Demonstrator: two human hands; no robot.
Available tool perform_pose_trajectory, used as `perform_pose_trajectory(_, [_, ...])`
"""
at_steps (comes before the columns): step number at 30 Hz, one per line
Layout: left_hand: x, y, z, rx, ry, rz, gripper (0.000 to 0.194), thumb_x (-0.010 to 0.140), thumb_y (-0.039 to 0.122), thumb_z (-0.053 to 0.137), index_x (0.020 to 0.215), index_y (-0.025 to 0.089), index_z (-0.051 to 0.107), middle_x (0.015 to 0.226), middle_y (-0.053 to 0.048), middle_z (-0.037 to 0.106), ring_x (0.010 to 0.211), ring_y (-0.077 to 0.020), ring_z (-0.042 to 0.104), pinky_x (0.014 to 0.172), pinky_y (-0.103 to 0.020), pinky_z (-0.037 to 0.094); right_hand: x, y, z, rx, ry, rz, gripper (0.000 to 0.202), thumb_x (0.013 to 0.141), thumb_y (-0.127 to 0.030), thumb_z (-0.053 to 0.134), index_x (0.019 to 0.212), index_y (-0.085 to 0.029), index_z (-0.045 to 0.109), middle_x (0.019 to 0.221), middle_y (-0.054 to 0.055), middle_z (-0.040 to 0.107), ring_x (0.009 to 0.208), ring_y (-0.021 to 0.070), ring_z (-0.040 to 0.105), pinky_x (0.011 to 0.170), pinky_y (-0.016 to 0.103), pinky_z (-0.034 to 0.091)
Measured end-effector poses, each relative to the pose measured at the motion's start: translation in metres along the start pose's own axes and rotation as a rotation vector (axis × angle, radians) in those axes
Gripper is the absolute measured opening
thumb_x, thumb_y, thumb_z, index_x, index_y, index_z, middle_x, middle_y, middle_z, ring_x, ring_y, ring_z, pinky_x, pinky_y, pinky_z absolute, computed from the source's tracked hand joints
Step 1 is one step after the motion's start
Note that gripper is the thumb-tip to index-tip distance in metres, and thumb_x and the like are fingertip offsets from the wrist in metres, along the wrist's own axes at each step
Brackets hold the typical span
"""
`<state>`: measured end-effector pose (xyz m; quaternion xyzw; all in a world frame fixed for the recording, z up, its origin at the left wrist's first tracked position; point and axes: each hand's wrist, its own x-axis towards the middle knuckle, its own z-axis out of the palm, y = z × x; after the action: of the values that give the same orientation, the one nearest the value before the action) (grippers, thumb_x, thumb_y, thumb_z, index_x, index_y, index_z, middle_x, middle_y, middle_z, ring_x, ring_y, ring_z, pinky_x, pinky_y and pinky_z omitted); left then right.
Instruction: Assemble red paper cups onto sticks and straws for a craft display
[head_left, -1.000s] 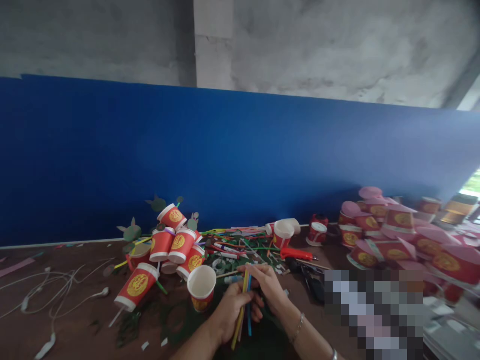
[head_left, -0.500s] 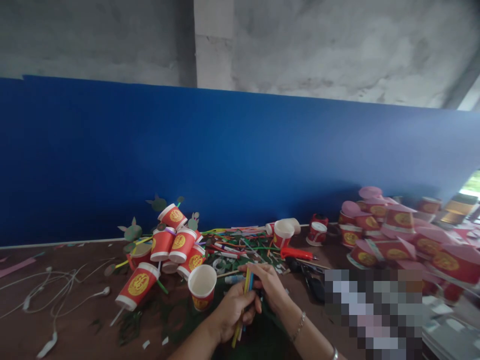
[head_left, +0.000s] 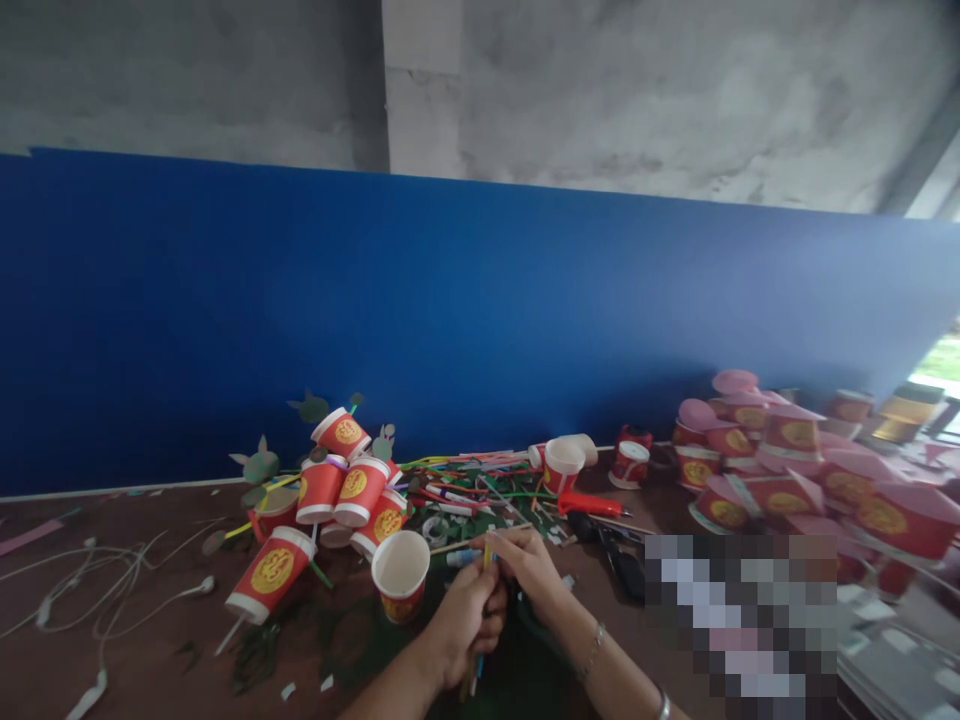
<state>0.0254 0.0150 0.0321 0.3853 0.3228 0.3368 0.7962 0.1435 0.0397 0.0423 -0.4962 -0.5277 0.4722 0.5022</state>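
My left hand [head_left: 471, 617] is wrapped round a small bundle of thin yellow and blue straws [head_left: 488, 552], held nearly upright over the table. The straws' lower ends show beneath the fist. At the top of the bundle, the fingers of my right hand [head_left: 529, 570] are closed against the straws; the exact fingertip contact is partly hidden. Just left of my hands stands an upright open paper cup [head_left: 401, 580], red with a white rim. Behind them, a thin wooden stick [head_left: 469, 543] lies across scraps and a clear-and-blue item.
Red paper cups [head_left: 361, 490] with rabbit cut-outs are piled at left, near white earphones [head_left: 97, 600]. Several pink-decorated cups [head_left: 795, 435] crowd the right. A red tool like a glue gun [head_left: 596, 504] and coloured straws and pens [head_left: 457, 497] lie behind. A blue panel [head_left: 450, 310] rises beyond.
My right fingers have drawn in over the straws' top ends, and the bundle sits lower in my left fist, with less showing above. The cups have not moved on the table.
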Motion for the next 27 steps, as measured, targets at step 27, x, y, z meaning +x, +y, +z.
perform_pose_trajectory(27, [0.003,0.020,-0.017,-0.350,-0.061,0.024,0.023,0.078,0.029,0.063,0.084,0.016,0.046,0.049,0.013,0.022,0.037,-0.0017,0.004,0.035,-0.016,0.000,0.004,0.006,-0.031,-0.961,-0.009,-0.385,0.016,0.074,-0.020,0.058,0.060,-0.018,0.065,0.081,0.005,0.062,0.083,0.0196,0.053,0.076,0.030,0.039])
